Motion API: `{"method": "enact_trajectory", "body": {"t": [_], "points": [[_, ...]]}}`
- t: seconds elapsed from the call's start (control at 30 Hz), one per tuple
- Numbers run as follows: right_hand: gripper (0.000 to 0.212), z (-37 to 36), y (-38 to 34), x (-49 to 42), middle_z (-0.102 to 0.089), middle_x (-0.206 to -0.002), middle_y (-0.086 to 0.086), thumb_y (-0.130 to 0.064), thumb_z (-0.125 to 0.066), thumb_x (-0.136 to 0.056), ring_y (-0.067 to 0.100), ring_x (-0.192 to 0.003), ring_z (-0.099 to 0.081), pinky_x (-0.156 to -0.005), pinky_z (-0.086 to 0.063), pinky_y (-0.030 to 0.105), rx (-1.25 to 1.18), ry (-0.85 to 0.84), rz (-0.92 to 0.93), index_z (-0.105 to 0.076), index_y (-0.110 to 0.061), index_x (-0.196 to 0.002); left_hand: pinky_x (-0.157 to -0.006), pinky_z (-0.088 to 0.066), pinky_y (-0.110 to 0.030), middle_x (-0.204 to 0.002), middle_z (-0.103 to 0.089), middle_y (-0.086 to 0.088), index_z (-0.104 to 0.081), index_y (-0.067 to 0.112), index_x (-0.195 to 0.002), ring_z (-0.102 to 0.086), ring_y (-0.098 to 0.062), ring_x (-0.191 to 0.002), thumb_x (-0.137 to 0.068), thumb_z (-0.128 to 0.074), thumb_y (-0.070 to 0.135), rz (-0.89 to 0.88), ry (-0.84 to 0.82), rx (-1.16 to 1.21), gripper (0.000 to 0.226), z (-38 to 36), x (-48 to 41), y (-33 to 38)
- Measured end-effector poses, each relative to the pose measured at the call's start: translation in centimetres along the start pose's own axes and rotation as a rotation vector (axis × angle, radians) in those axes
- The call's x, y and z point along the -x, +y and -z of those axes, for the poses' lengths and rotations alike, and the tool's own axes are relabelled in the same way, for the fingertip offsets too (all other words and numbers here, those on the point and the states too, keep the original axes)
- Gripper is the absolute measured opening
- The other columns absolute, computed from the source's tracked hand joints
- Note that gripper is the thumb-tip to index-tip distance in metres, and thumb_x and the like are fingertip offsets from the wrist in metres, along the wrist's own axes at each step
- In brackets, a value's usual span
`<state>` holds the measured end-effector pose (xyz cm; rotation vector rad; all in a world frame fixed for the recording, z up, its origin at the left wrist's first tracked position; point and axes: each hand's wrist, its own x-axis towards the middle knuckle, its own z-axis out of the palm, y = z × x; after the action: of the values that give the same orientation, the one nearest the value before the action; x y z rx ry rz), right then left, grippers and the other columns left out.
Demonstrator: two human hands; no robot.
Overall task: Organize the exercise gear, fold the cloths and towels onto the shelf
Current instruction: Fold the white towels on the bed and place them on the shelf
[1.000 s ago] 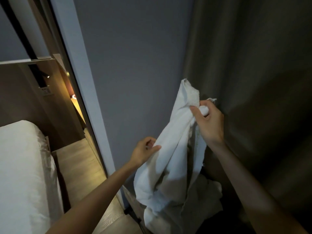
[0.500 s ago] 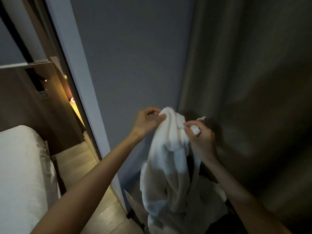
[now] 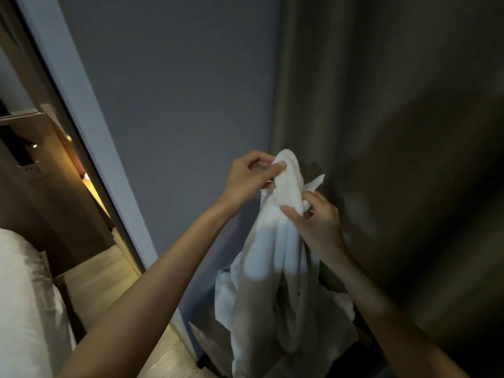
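A white towel [image 3: 275,257] hangs bunched in the air in front of me, its lower folds draping down over more white cloth [image 3: 341,306] heaped below. My left hand [image 3: 249,178] pinches the towel's top edge between thumb and fingers. My right hand [image 3: 316,222] grips the towel a little lower and to the right, fingers curled into the fabric. The towel's bottom end is hidden in shadow.
A grey wall [image 3: 177,105] stands straight ahead. A dark curtain [image 3: 395,132] fills the right side. At the left are a wooden headboard with a lit lamp [image 3: 87,177], a wooden ledge [image 3: 95,279] and a white pillow [image 3: 24,309].
My left hand rose from the towel's middle to its top edge. My right hand came down and slid lower on the towel, which now hangs more bunched.
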<state>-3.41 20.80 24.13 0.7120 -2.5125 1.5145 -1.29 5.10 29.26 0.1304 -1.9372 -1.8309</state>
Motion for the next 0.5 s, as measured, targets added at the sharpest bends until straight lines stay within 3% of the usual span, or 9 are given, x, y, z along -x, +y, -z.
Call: {"method": "enact_trajectory", "body": {"t": [0.1,0.2,0.3,0.4,0.5], "points": [[0.016,1.6,0.4,-0.8,-0.064,-0.108,0.001,-0.027,-0.068,-0.086,0.014,-0.097,-0.063,-0.091,-0.052,0.039,-0.188,0.023,-0.057,-0.062,-0.021,-0.099,-0.083,-0.053,-0.017,-0.097,-0.067,0.001,-0.067,0.01,-0.104,-0.063,0.003,-0.085,-0.09,-0.064,0.013,-0.027,-0.008,-0.052,0.015,0.8,0.9,-2.0],[0.018,3.1,-0.1,-1.5,-0.062,-0.115,0.009,-0.02,-0.066,-0.088,0.022,-0.105,-0.063,-0.092,-0.053,0.045,-0.317,0.082,-0.017,-0.062,-0.016,-0.105,-0.076,-0.044,-0.004,-0.107,-0.058,0.0,-0.057,0.006,-0.124,-0.057,0.015,-0.081,-0.091,-0.061,0.01,0.04,-0.17,-0.255,0.034,1.3,2.6,-5.1],[0.019,4.0,-1.2,-3.1,-0.061,-0.119,0.006,-0.025,-0.065,-0.089,0.015,-0.104,-0.063,-0.087,-0.056,0.031,-0.378,0.144,-0.025,-0.061,-0.022,-0.107,-0.075,-0.049,-0.009,-0.112,-0.053,0.002,-0.046,0.017,-0.136,-0.059,0.002,-0.088,-0.09,-0.063,0.016,0.194,-0.408,-0.255,0.049,1.3,3.8,-6.6],[0.027,4.3,-2.4,-4.7,-0.064,-0.116,0.007,-0.025,-0.065,-0.09,0.012,-0.102,-0.064,-0.083,-0.055,0.024,-0.434,0.241,0.008,-0.062,-0.011,-0.113,-0.076,-0.05,-0.012,-0.079,-0.059,0.005,-0.044,0.012,-0.132,-0.059,0.0,-0.07,-0.086,-0.068,0.007,0.1,-0.34,-0.183,0.052,0.4,3.5,-6.7],[0.02,4.0,-2.8,-5.7,-0.066,-0.109,0.003,-0.023,-0.068,-0.087,0.004,-0.094,-0.065,-0.076,-0.052,0.014,-0.468,0.288,0.059,-0.064,-0.013,-0.104,-0.065,-0.046,-0.012,-0.068,-0.053,0.0,-0.048,0.011,-0.119,-0.051,0.001,-0.058,-0.085,-0.067,0.003,0.073,-0.239,-0.141,0.039,-0.3,2.8,-6.2]]}}
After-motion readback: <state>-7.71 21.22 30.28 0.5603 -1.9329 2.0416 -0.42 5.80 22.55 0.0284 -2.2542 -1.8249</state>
